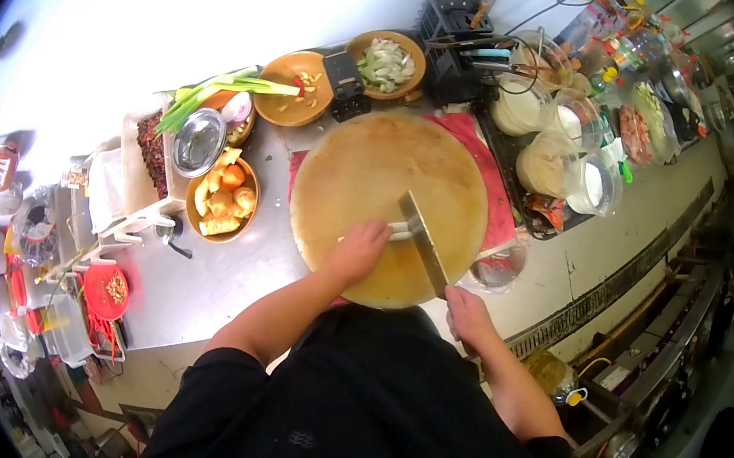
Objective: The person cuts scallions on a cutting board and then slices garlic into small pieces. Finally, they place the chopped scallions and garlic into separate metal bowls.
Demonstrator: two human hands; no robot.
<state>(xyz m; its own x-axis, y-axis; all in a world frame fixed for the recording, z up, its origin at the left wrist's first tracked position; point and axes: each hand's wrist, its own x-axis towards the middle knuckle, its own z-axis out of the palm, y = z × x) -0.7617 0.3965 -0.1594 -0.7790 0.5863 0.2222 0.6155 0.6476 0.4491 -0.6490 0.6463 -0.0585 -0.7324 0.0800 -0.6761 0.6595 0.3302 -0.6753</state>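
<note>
A large round chopping board (375, 158) lies in front of me on a red cloth (501, 204). On its near half, my left hand (363, 248) presses down with curled fingers on white scallion stalks (399, 231), partly hidden under the fingers. My right hand (469, 317) grips the handle of a cleaver (424, 246) at the board's right edge. The blade slants across the board, its flat side close against the ends of the stalks. A tiny pale bit lies beside my left fingers.
Beyond the board stand a bowl of chopped scallion (387, 67), a bowl with garlic pieces (292, 112) and a black knife rack (450, 39). Ginger fills a bowl (224, 200) at the left. Tubs of white powder (591, 184) sit in a dark tray on the right.
</note>
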